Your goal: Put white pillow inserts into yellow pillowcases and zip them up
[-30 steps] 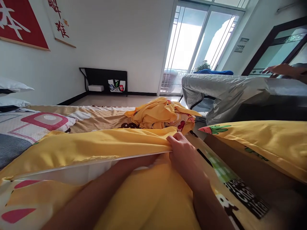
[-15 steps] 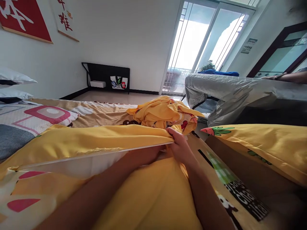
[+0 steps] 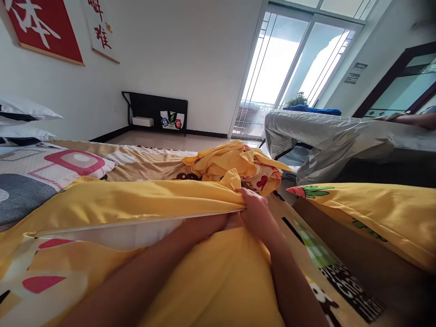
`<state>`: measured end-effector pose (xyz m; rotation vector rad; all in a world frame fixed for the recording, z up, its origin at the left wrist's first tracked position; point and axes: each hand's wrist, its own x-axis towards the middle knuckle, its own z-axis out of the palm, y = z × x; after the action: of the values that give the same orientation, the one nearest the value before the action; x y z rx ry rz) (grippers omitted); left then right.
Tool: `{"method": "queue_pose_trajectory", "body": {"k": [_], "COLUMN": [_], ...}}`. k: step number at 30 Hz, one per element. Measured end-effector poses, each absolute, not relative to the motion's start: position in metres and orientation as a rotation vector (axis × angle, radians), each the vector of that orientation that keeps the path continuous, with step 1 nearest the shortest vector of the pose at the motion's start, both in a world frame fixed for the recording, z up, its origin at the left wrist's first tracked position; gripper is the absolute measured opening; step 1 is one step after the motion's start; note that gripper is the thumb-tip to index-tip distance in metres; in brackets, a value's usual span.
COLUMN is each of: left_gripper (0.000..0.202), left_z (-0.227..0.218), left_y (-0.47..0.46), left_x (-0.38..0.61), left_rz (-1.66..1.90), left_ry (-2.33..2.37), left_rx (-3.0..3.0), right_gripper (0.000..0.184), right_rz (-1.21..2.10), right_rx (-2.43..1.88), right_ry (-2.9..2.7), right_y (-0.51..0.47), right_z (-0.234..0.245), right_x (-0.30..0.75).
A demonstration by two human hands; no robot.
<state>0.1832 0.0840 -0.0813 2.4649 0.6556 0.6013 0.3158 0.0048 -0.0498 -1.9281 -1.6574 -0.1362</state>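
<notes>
The upper edge of the yellow fabric duvet cover (image 3: 136, 200) is pinched by the right hand (image 3: 257, 212) at the near centre. The left hand (image 3: 218, 222) is tucked under that edge, against the white inner quilt (image 3: 119, 234); whether its fingers are spread or closed cannot be told. A crumpled yellow printed sheet (image 3: 231, 163) lies just beyond.

Two white pillows (image 3: 25, 112) lay stacked at the left, under a red picture (image 3: 44, 27). A black rack (image 3: 155, 109) stood by the far wall — near the glass doors (image 3: 289, 68) — and a silver cover (image 3: 334, 136) hung at the right.
</notes>
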Motion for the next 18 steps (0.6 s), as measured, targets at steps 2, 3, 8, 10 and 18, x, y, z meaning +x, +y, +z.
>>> {"method": "queue_pose_trajectory", "body": {"k": [2,3,8,10,18], "left_gripper": [0.046,0.044,0.046,0.047,0.044], "left_z": [-0.076,-0.073,-0.073,-0.078,-0.084], "left_y": [0.082,0.080,0.081,0.084,0.091], "left_x": [0.184,0.183,0.184,0.186,0.189], "left_rz": [0.547,0.531,0.523,0.518,0.669], "left_ry": [0.697,0.706,0.742,0.716,0.548], "left_rx": [2.484,2.507,2.561,2.583,2.631], "right_gripper": [0.027,0.022,0.026,0.028,0.028], "right_rz": [-0.170,-0.198,-0.192,-0.130,-0.043], "right_rx": [-2.008,-2.021,-1.748,-1.722,-1.673], "right_ry": [-1.678,-1.681,-1.690,-1.659,-1.618], "right_y": [0.004,0.004,0.005,0.007,0.011], "right_z": [-0.050,-0.049,-0.046,-0.048,-0.051], "right_x": [0.312,0.310,0.308,0.309,0.311]}}
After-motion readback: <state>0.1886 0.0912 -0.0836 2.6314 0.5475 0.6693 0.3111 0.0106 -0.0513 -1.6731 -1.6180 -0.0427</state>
